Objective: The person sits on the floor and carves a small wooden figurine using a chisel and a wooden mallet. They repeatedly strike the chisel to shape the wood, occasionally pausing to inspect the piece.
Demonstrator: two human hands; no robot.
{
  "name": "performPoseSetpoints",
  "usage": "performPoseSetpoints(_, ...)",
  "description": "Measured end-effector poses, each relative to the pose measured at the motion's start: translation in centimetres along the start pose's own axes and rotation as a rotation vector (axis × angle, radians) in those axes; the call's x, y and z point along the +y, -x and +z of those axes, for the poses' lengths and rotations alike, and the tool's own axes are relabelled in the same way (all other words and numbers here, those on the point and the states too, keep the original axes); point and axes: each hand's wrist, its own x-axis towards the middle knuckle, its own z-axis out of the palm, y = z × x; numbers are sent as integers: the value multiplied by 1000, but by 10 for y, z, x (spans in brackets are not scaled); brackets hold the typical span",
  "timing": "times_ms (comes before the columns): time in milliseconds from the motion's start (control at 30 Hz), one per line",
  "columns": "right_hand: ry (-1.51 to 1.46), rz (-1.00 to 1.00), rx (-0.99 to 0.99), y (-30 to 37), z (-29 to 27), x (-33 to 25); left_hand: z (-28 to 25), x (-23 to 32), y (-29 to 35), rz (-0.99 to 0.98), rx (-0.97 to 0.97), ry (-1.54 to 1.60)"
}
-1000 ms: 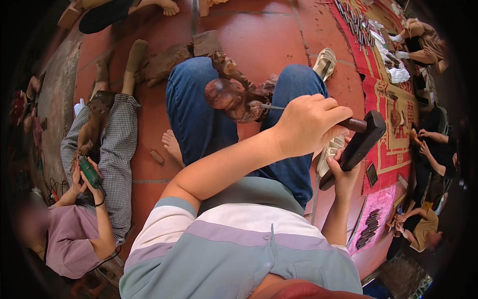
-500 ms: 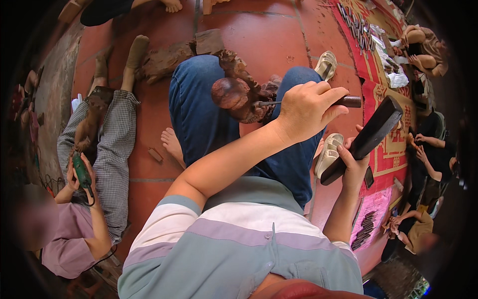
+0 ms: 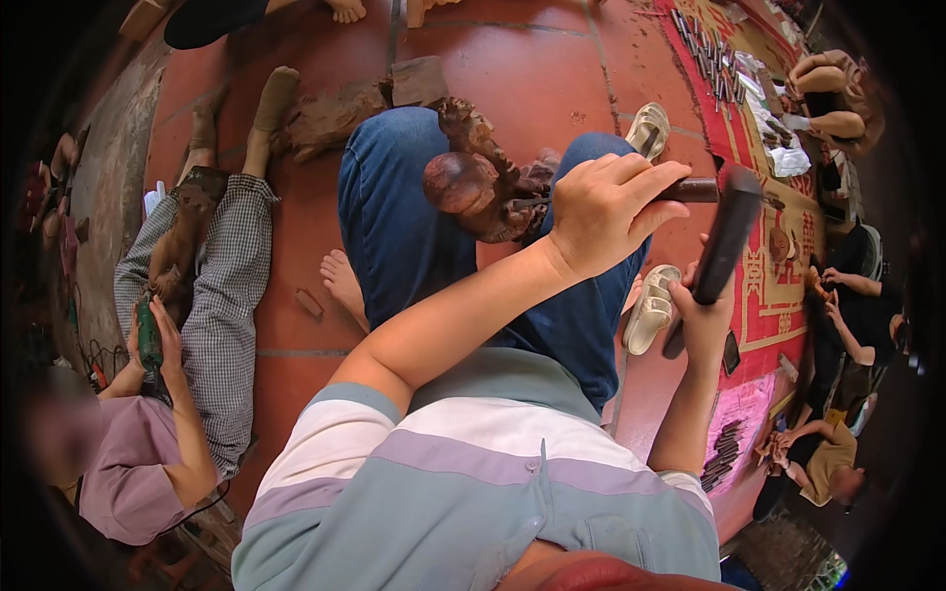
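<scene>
Between my jeans-clad knees rests a dark reddish-brown wood carving (image 3: pixel 463 184) with a smooth rounded lump and knotty parts behind it. My left hand (image 3: pixel 599 215) is closed around a chisel (image 3: pixel 696 189); its dark handle sticks out to the right and its blade points left against the carving. The exact spot where the tip meets the wood is hard to make out. In my right hand (image 3: pixel 706 307) is a dark wooden mallet (image 3: pixel 729 234), held upright, its head at the end of the chisel handle. Whether the two touch cannot be told.
On the left, a person works with a green power tool (image 3: pixel 149 337) on a wood piece (image 3: pixel 180 236). Rough wood blocks (image 3: pixel 340 116) lie beyond my knees. Sandals (image 3: pixel 650 310) stand at right, beside red mats (image 3: pixel 764 340) with rows of chisels (image 3: pixel 711 61). Several people sit along the right.
The mallet has swung left and turned more upright, its head coming to the chisel handle's end. My left hand and the carving have stayed nearly in place.
</scene>
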Motion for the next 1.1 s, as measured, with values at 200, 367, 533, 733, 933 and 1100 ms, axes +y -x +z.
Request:
performPoseSetpoints(200, 11, -30, -30, -6, 6, -23, -3, -3, -4, -23, 40, -5)
performPoseSetpoints(367, -5, -50, -37, -19, 0, -16, -2, -4, -7, -66, 40, -51)
performPoseSetpoints(533, 15, 13, -93, -18, 2, -25, -3, -3, -13, -99, 51, -105)
performPoseSetpoints(733, -46, 6, -69, -6, 2, -21, -18, 15, -18, 16, -97, 35)
performPoseSetpoints(933, 14, 31, -60, 12, -3, -15, -19, 15, 5, 13, -178, 158)
performPoseSetpoints(1100, -12, 60, 2, 17, -4, -18, -20, 16, 7, 37, -185, 150)
